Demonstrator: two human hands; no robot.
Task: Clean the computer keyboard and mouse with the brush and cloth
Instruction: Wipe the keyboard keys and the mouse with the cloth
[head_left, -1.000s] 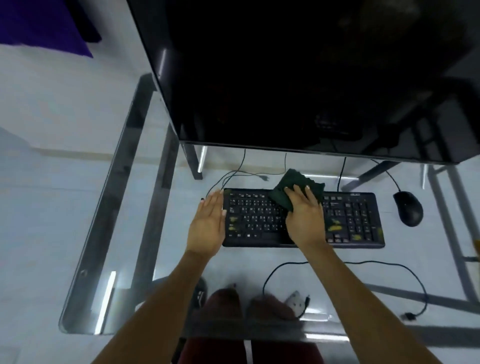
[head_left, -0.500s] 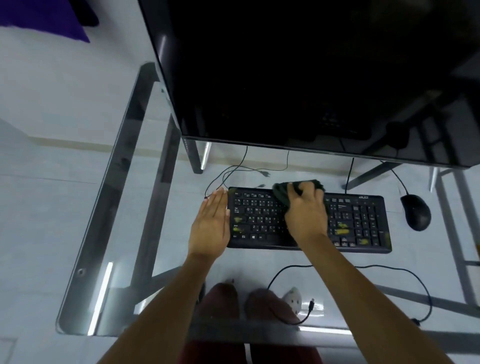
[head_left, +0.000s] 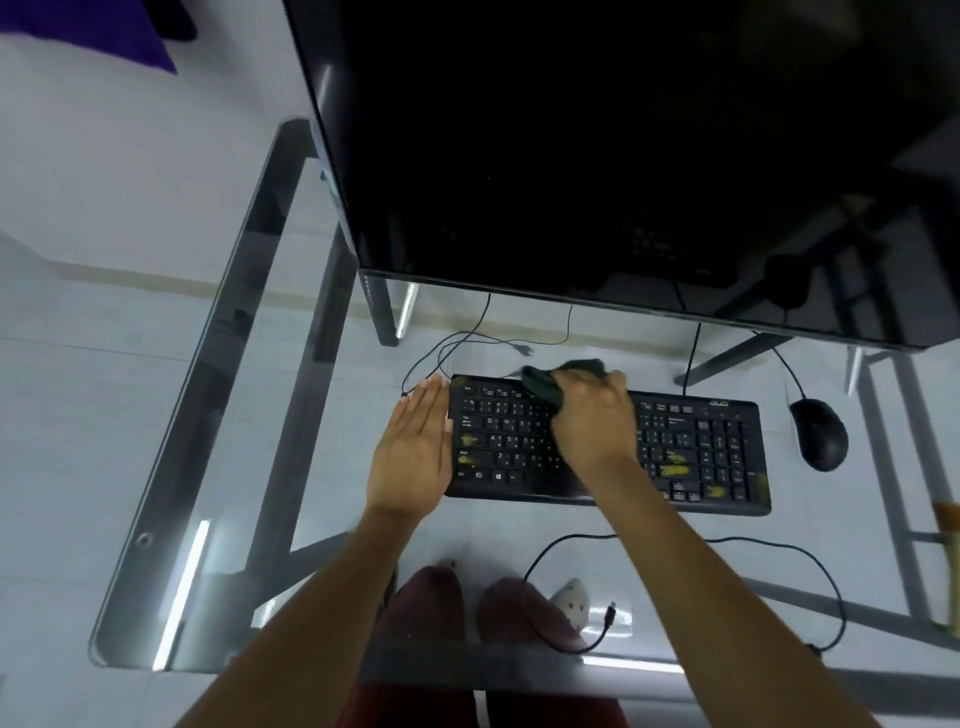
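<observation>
A black keyboard (head_left: 701, 452) with yellowish smudges on some keys lies on the glass desk (head_left: 218, 395). My right hand (head_left: 595, 421) grips a dark green cloth (head_left: 545, 382) and presses it on the upper middle keys. My left hand (head_left: 415, 449) lies flat with straight fingers against the keyboard's left edge. A black mouse (head_left: 819, 434) sits to the right of the keyboard, apart from both hands. No brush is in view.
A large dark monitor (head_left: 623, 156) overhangs the back of the desk. Thin cables (head_left: 467, 343) run behind the keyboard, and a looped USB cable (head_left: 613, 618) lies near the front edge. My knees show through the glass.
My right hand has bunched the cloth and slid it toward the keyboard's top edge. My left hand stays against the left edge. The view has shifted slightly.
</observation>
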